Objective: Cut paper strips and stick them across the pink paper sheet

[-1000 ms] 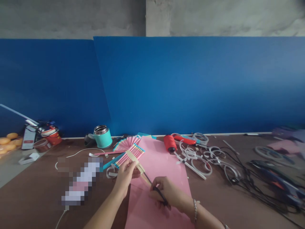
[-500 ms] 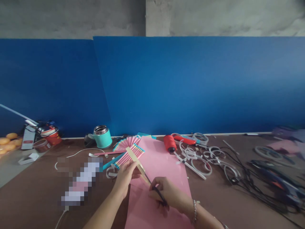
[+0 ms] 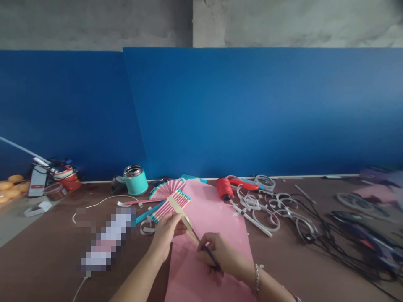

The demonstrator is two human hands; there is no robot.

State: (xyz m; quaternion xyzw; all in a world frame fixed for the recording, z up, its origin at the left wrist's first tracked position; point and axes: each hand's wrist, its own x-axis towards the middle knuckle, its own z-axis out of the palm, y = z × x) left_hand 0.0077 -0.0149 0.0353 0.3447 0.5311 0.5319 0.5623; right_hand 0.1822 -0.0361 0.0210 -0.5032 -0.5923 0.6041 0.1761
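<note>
Pinched in my left hand (image 3: 166, 230) is a cream paper strip (image 3: 176, 206), held slanting over a pink sheet (image 3: 217, 209). My right hand (image 3: 217, 253) is closed around the dark handles of a pair of scissors (image 3: 210, 253). The scissor blades meet the lower part of the strip, close to my left fingertips. Just beyond my left hand lie a pleated pink paper piece with blue edges (image 3: 173, 206) and a pink folded fan (image 3: 170, 188). My fingers partly cover the strip and the scissors.
A red thread spool (image 3: 224, 189) stands by the pink sheet. White curled strips (image 3: 252, 201) and black cables (image 3: 330, 235) spread over the right side. A teal cup (image 3: 135, 180) is at the back left. A blue panel (image 3: 252, 113) closes off the table's back.
Almost nothing differs. Both hands, the strip and the scissors keep nearly the same place.
</note>
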